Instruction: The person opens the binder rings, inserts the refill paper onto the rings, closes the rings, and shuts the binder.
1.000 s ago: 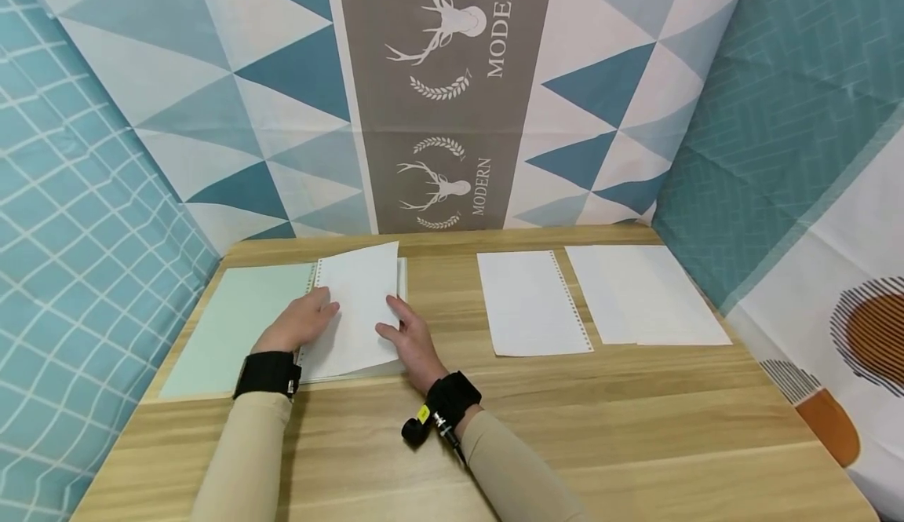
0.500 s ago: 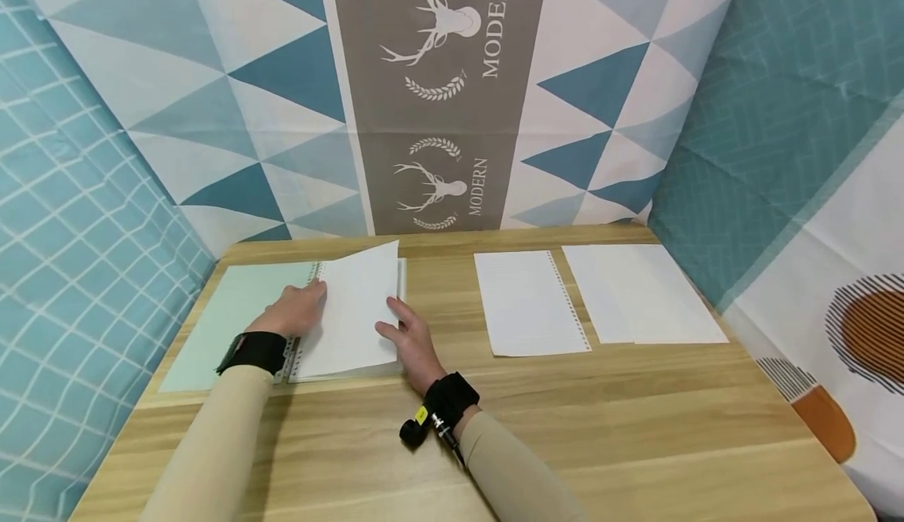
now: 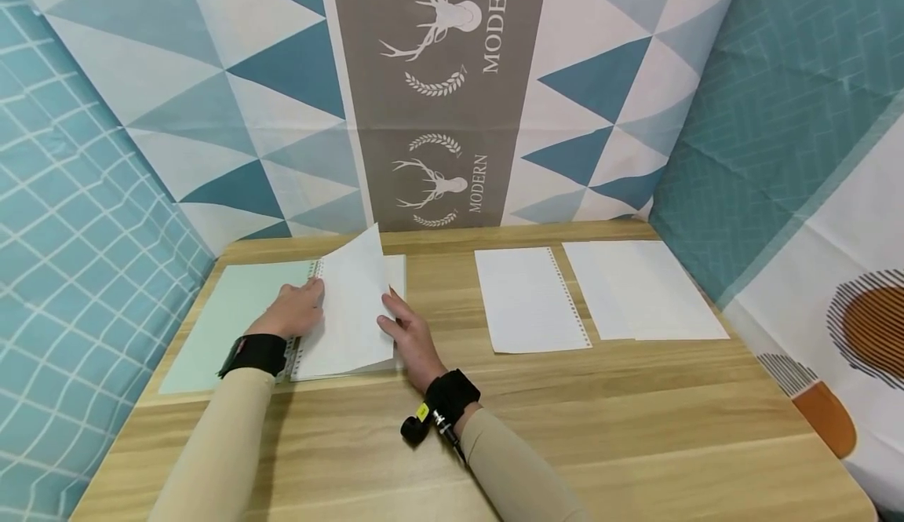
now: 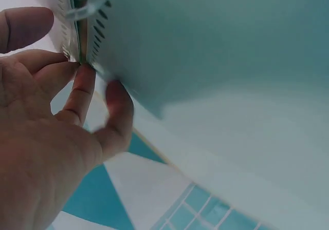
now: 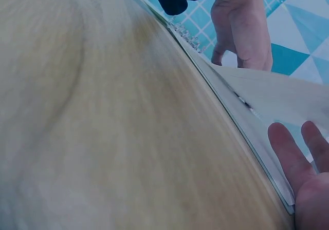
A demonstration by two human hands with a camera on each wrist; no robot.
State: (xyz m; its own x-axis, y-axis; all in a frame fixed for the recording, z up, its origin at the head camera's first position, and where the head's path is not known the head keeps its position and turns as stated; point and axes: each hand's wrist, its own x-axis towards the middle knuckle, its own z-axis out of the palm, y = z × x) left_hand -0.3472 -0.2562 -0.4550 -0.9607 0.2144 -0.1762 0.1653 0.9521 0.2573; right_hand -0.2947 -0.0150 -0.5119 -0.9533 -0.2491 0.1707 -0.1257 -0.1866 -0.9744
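Ring notebook (image 3: 229, 314), smooth pale-green cover, lies open by wooden table's (image 3: 600, 428) far left corner. Left hand (image 3: 288, 312) touches rings (image 3: 315, 268); can't tell if pinching. Right hand (image 3: 413, 340) loose, fingers nearly straight against thin, bent white page (image 3: 353, 298). Holed sheet (image 3: 533, 300), overlapping smooth sheets (image 3: 643, 290) near far right corner.

A person's left sleeve (image 3: 212, 447) and right sleeve (image 3: 515, 463) are showing plain, close-fitting beige fabric. Behind the left hand (image 3: 291, 310), a wide black wristband (image 3: 256, 353) is wrapping round; behind the right hand (image 3: 413, 341), a matching black band (image 3: 453, 396) is carrying a small, rounded black device (image 3: 413, 432) marked with a bright yellow tag (image 3: 422, 412), and a silver connector (image 3: 439, 422) is feeding into a dark cable (image 3: 457, 452).
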